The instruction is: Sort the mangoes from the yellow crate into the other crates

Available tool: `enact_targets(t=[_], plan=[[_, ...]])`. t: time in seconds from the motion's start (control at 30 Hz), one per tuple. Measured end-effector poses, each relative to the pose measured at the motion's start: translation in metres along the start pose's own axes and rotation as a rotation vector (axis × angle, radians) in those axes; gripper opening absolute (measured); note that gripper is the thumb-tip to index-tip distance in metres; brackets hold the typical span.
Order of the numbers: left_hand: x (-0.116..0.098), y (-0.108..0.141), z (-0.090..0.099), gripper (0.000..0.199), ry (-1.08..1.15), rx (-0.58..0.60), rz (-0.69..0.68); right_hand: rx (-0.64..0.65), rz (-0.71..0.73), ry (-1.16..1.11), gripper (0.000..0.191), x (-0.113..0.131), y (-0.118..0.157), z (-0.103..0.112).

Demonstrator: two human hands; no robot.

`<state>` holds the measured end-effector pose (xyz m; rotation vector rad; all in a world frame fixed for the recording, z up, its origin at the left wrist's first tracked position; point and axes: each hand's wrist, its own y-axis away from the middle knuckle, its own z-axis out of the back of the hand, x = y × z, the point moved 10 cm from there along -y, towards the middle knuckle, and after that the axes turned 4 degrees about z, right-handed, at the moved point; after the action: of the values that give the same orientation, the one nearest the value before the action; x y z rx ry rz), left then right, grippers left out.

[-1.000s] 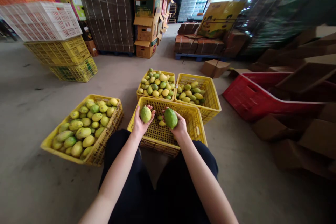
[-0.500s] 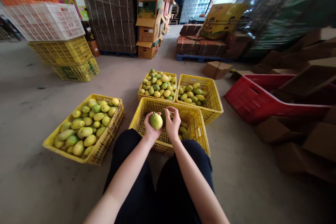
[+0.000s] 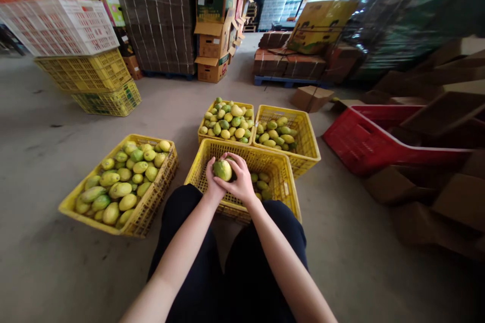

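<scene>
My left hand (image 3: 212, 181) is closed around a yellow-green papaya (image 3: 222, 170), its fingers curled along the left side. Pressed close against it, my right hand (image 3: 241, 179) curves over a darker green papaya (image 3: 232, 173), mostly hidden by the fingers. Both hands are together above a yellow crate (image 3: 193, 171) between my knees. Several papayas (image 3: 262, 184) lie in the right part of that crate, and its bare slatted floor shows on the left.
Two yellow crates of papayas, one heaped (image 3: 199, 133) and one partly filled (image 3: 311, 133), stand beyond. Another full crate (image 3: 161, 181) is at my left. A red crate (image 3: 348, 149) with cardboard lies right. Stacked crates (image 3: 87, 70) and boxes (image 3: 210, 45) stand farther back.
My hands have drawn together. My right hand has moved left and closed in over the fruit, and the darker green papaya is now more hidden. The view has shifted slightly.
</scene>
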<state>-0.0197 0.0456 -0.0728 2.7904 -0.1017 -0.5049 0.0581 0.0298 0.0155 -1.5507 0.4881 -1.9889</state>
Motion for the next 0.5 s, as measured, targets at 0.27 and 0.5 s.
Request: enact_targets(t=[0.27,0.5], plan=[[0.007,0.001,-0.015,0.023,0.025,0.032,0.146,-0.338,-0.339,-0.842,0.026,-0.035,-0.002,0.031],[0.007,-0.003,-0.007,0.031,0.137,-0.008,0.155,-0.556,-0.598,-1.045,0.005,-0.073,0.012,0.049]])
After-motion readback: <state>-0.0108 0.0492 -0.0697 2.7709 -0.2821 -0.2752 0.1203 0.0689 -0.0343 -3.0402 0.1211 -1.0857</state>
